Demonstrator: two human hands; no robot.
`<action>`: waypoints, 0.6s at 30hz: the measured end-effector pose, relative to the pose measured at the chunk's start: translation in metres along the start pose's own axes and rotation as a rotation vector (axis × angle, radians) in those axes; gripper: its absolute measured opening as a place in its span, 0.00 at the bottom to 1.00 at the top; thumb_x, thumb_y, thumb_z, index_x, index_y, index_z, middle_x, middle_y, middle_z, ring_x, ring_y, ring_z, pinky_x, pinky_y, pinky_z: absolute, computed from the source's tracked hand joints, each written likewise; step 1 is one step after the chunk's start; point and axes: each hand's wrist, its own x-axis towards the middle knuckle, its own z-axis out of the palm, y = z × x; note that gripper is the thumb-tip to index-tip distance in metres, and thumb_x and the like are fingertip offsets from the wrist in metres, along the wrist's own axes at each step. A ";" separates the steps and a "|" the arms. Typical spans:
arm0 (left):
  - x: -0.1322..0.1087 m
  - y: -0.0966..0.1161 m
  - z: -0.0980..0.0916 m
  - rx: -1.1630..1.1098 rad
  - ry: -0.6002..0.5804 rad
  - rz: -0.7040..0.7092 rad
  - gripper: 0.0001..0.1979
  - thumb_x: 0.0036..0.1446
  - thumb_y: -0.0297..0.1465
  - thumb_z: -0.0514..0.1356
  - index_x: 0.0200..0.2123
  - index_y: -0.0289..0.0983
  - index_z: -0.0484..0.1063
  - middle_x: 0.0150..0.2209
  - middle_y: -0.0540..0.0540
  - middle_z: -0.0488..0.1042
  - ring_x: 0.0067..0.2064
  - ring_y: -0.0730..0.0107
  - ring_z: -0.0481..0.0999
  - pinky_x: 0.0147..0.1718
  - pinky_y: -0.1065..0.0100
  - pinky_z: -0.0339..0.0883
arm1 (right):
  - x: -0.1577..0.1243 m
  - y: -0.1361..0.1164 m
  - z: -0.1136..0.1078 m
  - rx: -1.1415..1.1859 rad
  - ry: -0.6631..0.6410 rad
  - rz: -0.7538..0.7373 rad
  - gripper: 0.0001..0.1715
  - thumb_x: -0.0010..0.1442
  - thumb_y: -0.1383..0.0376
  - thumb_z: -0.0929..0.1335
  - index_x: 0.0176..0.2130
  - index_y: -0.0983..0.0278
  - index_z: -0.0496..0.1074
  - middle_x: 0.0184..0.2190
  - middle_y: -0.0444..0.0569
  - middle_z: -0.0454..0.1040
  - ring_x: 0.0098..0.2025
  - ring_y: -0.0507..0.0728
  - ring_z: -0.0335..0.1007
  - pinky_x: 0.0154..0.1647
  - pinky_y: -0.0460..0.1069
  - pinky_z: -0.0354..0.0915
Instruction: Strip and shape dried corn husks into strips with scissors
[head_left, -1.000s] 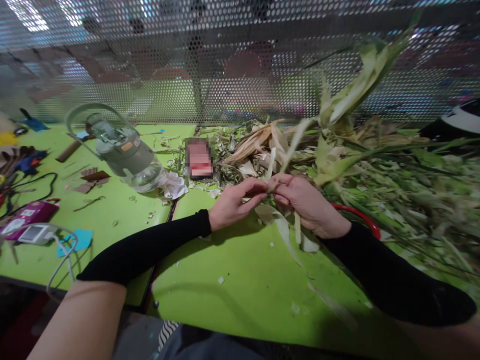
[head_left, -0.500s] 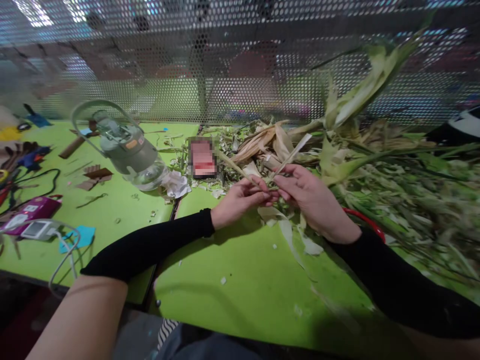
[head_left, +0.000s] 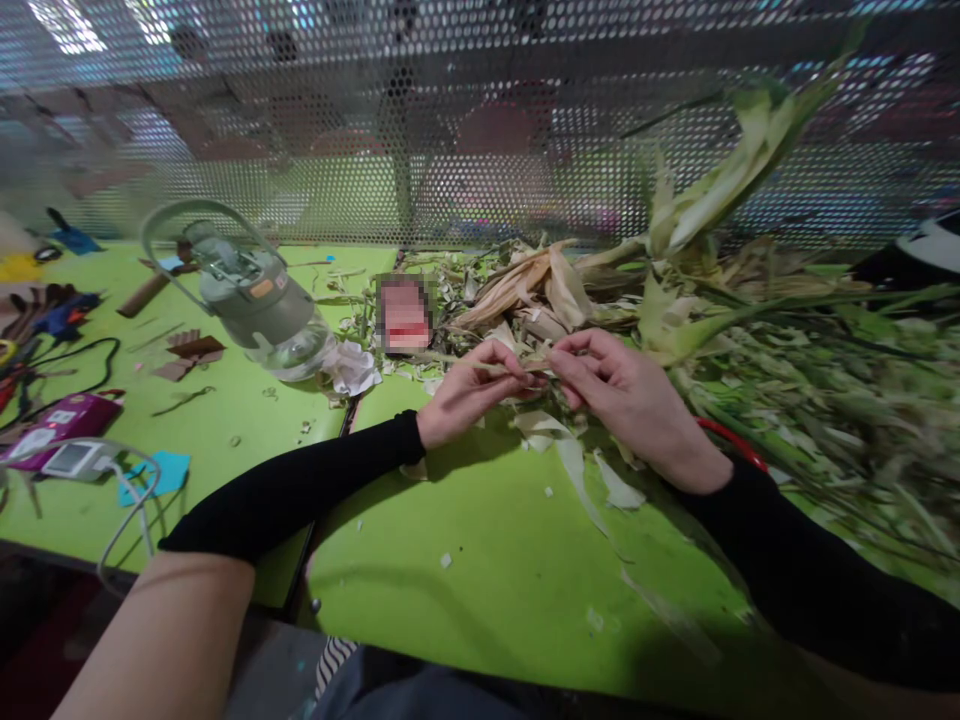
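Both hands meet over the green table, closed on thin pale strips that look like corn husk. My left hand (head_left: 469, 392) pinches a strip (head_left: 444, 357) whose narrow end pokes out to the left. My right hand (head_left: 626, 400) grips the other part of the husk between thumb and fingers; the fingers partly hide it. Loose curled husk pieces (head_left: 574, 470) lie on the table just below the hands. Behind them rests a bundle of dry, tan husks (head_left: 517, 285).
A clear bottle with a grey-green lid (head_left: 274, 310) stands left, beside crumpled tissue (head_left: 352, 368). A blurred-screen phone (head_left: 405, 315) lies behind my left hand. Green husk scraps (head_left: 840, 400) heap up at right, near a red curved handle (head_left: 731, 442). A perforated screen (head_left: 480, 140) rises behind.
The strip in my left hand has swung down from slanting up to nearly level, pointing left. The pale strip that stood up near my right hand no longer sticks up. Both hands stay close together.
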 end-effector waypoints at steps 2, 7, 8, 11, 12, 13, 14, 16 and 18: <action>0.000 -0.004 -0.003 0.090 -0.032 0.040 0.20 0.57 0.42 0.75 0.35 0.36 0.70 0.37 0.48 0.79 0.41 0.72 0.82 0.47 0.65 0.77 | 0.000 -0.003 -0.001 -0.009 0.004 0.000 0.27 0.64 0.39 0.71 0.41 0.60 0.74 0.19 0.40 0.68 0.21 0.52 0.59 0.24 0.49 0.52; -0.001 -0.010 -0.002 0.214 -0.058 0.085 0.28 0.55 0.55 0.71 0.35 0.36 0.71 0.36 0.47 0.78 0.40 0.73 0.80 0.46 0.66 0.75 | -0.001 -0.005 -0.003 -0.072 -0.029 0.000 0.30 0.64 0.38 0.70 0.43 0.61 0.79 0.19 0.41 0.65 0.21 0.52 0.56 0.23 0.50 0.49; -0.002 -0.009 -0.001 0.238 -0.060 0.101 0.27 0.55 0.55 0.71 0.35 0.36 0.71 0.36 0.47 0.78 0.40 0.73 0.79 0.46 0.66 0.74 | -0.001 -0.004 -0.003 -0.085 -0.033 -0.006 0.29 0.64 0.39 0.70 0.45 0.61 0.79 0.19 0.40 0.65 0.21 0.52 0.56 0.23 0.49 0.49; -0.004 -0.002 0.004 0.278 -0.049 0.135 0.26 0.56 0.53 0.72 0.39 0.36 0.72 0.40 0.46 0.78 0.42 0.71 0.80 0.46 0.66 0.74 | -0.001 -0.001 -0.004 -0.120 -0.036 -0.024 0.27 0.65 0.42 0.71 0.49 0.60 0.76 0.19 0.39 0.65 0.22 0.52 0.55 0.24 0.49 0.48; -0.004 0.001 0.005 0.278 -0.042 0.133 0.26 0.56 0.52 0.72 0.40 0.37 0.71 0.41 0.46 0.77 0.42 0.71 0.80 0.46 0.65 0.74 | -0.001 -0.001 -0.004 -0.122 -0.034 -0.021 0.26 0.65 0.42 0.71 0.47 0.60 0.75 0.19 0.39 0.65 0.22 0.52 0.55 0.24 0.49 0.49; -0.005 0.002 0.006 0.276 -0.034 0.128 0.26 0.56 0.51 0.73 0.41 0.37 0.70 0.41 0.46 0.76 0.42 0.71 0.80 0.45 0.66 0.74 | 0.000 0.000 -0.004 -0.119 -0.030 -0.014 0.25 0.64 0.42 0.72 0.45 0.60 0.74 0.19 0.38 0.65 0.22 0.52 0.54 0.24 0.49 0.49; -0.005 0.003 0.007 0.273 -0.025 0.126 0.26 0.56 0.50 0.73 0.41 0.37 0.69 0.41 0.47 0.75 0.40 0.72 0.79 0.44 0.67 0.74 | 0.000 0.001 -0.005 -0.115 -0.026 -0.005 0.26 0.63 0.41 0.73 0.42 0.60 0.73 0.20 0.38 0.65 0.22 0.51 0.54 0.24 0.49 0.49; -0.005 0.003 0.007 0.256 -0.018 0.131 0.25 0.56 0.49 0.74 0.40 0.38 0.67 0.39 0.49 0.73 0.38 0.75 0.77 0.41 0.69 0.73 | 0.001 0.001 -0.005 -0.112 -0.012 0.004 0.29 0.61 0.38 0.73 0.36 0.59 0.71 0.20 0.39 0.66 0.22 0.51 0.54 0.24 0.49 0.49; -0.004 0.000 0.006 0.238 -0.015 0.140 0.25 0.56 0.48 0.74 0.37 0.38 0.66 0.37 0.51 0.71 0.36 0.77 0.76 0.39 0.71 0.72 | 0.002 0.000 -0.005 -0.127 -0.008 -0.001 0.31 0.61 0.36 0.72 0.33 0.60 0.71 0.21 0.41 0.66 0.22 0.51 0.55 0.24 0.49 0.49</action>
